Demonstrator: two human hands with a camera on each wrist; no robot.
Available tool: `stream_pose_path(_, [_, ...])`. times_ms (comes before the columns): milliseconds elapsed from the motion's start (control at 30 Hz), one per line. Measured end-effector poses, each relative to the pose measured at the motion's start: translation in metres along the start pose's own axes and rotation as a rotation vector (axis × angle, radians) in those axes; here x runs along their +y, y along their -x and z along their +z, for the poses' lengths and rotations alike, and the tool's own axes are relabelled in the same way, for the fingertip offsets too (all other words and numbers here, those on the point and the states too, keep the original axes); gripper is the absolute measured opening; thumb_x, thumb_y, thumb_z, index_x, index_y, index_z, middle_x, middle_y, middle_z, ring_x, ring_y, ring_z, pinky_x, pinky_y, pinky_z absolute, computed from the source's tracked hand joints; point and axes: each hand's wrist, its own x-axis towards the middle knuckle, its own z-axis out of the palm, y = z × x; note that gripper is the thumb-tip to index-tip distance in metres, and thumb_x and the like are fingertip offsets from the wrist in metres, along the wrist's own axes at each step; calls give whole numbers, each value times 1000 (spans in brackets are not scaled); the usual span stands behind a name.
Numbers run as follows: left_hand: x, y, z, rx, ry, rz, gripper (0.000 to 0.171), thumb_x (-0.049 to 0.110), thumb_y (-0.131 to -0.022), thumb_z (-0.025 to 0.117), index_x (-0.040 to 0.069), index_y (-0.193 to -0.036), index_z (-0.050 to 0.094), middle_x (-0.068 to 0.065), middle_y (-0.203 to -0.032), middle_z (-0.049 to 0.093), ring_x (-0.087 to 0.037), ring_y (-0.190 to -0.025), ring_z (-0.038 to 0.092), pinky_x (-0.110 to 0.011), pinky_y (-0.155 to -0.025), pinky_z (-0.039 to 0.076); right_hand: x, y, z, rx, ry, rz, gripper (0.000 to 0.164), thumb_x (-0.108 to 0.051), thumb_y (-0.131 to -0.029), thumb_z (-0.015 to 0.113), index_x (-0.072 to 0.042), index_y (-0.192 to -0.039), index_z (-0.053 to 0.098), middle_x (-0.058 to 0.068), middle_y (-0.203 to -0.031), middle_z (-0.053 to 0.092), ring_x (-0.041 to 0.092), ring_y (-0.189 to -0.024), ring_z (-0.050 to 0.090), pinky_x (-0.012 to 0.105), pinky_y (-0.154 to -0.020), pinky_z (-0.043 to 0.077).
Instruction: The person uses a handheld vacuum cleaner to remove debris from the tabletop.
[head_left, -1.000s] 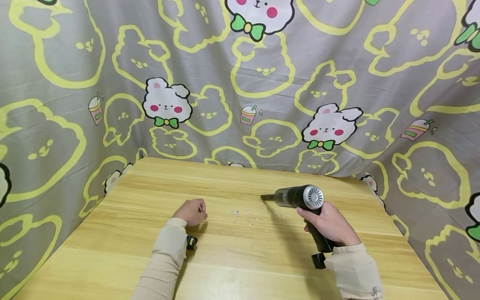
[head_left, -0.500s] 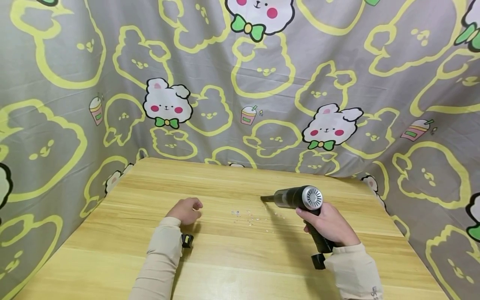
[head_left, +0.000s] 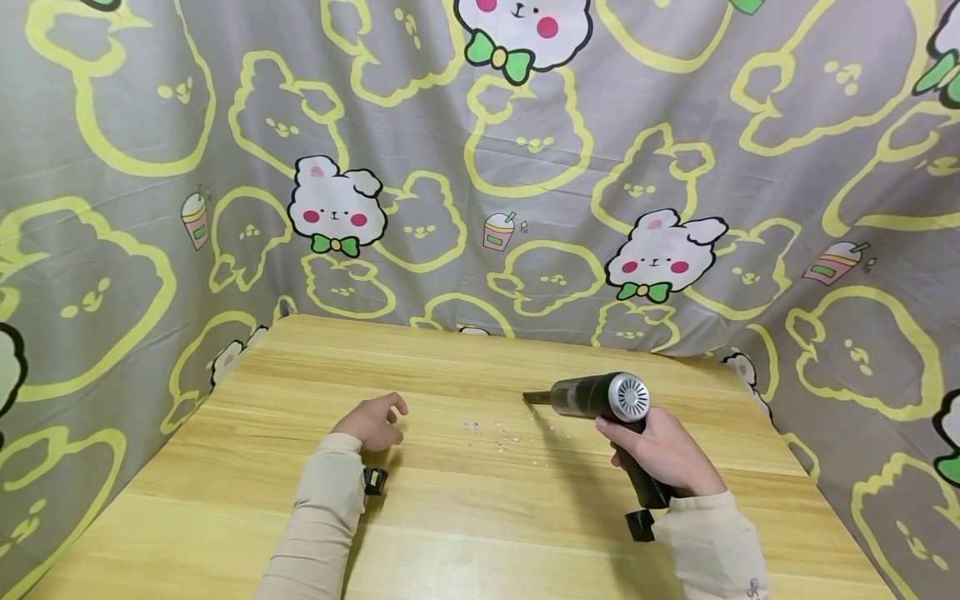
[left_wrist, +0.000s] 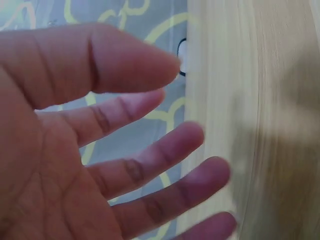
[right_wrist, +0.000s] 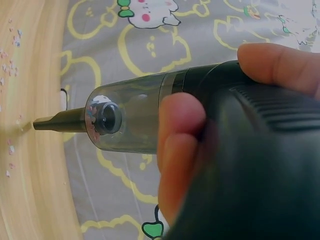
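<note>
My right hand (head_left: pixel 667 454) grips the black handle of a handheld vacuum cleaner (head_left: pixel 588 395). Its narrow nozzle (right_wrist: pixel 60 121) points away over the table, the tip close above the wood. Inside the see-through dust cup (right_wrist: pixel 132 115), small coloured scraps gather near the inlet. Little pale paper scraps (head_left: pixel 501 435) lie scattered on the table between my hands, below and beside the nozzle. Left of them, my left hand (head_left: pixel 373 423) hovers over the wood with nothing in it. The left wrist view shows its fingers (left_wrist: pixel 175 187) spread and slightly bent, palm bare.
A wooden table (head_left: pixel 435 517) spreads under both arms. Grey curtains (head_left: pixel 427 108) with cartoon rabbits hang along its back and both sides. A small black camera (head_left: pixel 375 481) sits on the left wrist, another black mount (head_left: pixel 640 525) on the right.
My left hand has shifted a little to the left and its fingers have loosened from a tighter curl. The right hand and vacuum cleaner stay almost in place.
</note>
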Motion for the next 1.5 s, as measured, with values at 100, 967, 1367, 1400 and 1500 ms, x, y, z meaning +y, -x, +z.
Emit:
stream_pose_path(100, [5,2,0,-57,36,-18,35,3,-79,70,10,-109,55,-13,-103,60,-26,-83,55,-35,-65,45,0,1,-1,0,-2,4,47,-39,-89,64,0,-113,56,12,-76,60,23,-62,63,36,-61,51])
stream_pose_path(967, [20,-4,20,-241,257,460,98,14,-68,85,18,-141,19,-21,-144,29,-41,-125,38,-58,-97,38,-3,11,-11,-25,50,-57,37,-34,-91,64,-1,-108,58,8,-73,60,20,-61,61,36,-65,48])
stream_pose_path(1367, [27,-13,32,8,235,544,119,20,-66,87,17,-151,5,-17,-155,19,-38,-134,32,-56,-103,36,-3,10,-12,-28,54,-79,33,-30,-92,63,0,-106,59,8,-72,60,19,-60,61,35,-64,49])
stream_pose_path(1400, [27,-13,33,24,224,540,118,21,-66,87,17,-151,5,-16,-155,20,-37,-134,32,-55,-104,36,-3,10,-12,-29,54,-79,33,-30,-92,63,0,-106,59,8,-72,60,19,-60,61,35,-64,49])
stream_pose_path(1500, [29,-15,36,55,186,514,117,25,-67,87,15,-152,6,-17,-155,21,-34,-134,32,-54,-104,37,-3,10,-12,-33,52,-75,35,-30,-92,63,0,-107,58,8,-70,59,19,-60,61,35,-63,49])
